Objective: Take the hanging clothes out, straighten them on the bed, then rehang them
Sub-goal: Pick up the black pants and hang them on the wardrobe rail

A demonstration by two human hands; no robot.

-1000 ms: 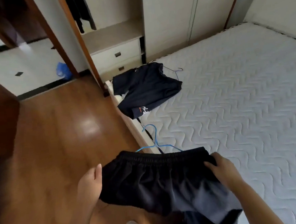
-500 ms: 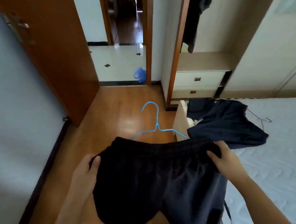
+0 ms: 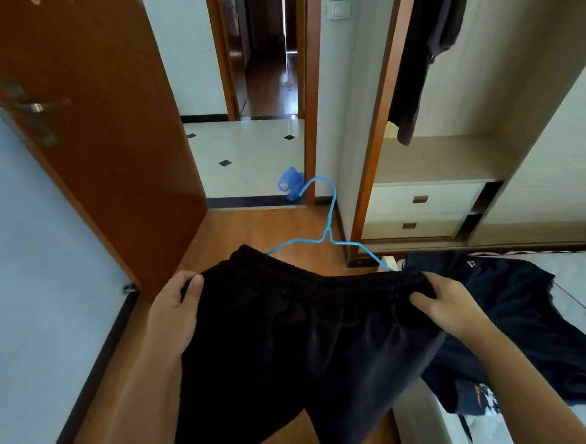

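Observation:
I hold a pair of black shorts (image 3: 302, 338) up in front of me by the elastic waistband. My left hand (image 3: 175, 313) grips its left end and my right hand (image 3: 447, 306) grips its right end. A blue wire hanger (image 3: 324, 226) sticks up out of the waistband, hook upward. To the right, a dark navy T-shirt (image 3: 517, 314) lies spread on the white bed (image 3: 583, 272). A dark garment (image 3: 425, 52) hangs in the open wardrobe (image 3: 428, 158) at the upper right.
An open brown door (image 3: 90, 131) stands at the left, against a pale wall. Ahead is a doorway to a tiled hall with a blue plastic bag (image 3: 291, 184) on the floor. Two white drawers (image 3: 421, 210) sit under the wardrobe shelf. Wooden floor runs below me.
My view has swung from the bed towards the doorway and wardrobe. The shorts on the blue hanger are lifted higher, still held at both waistband ends.

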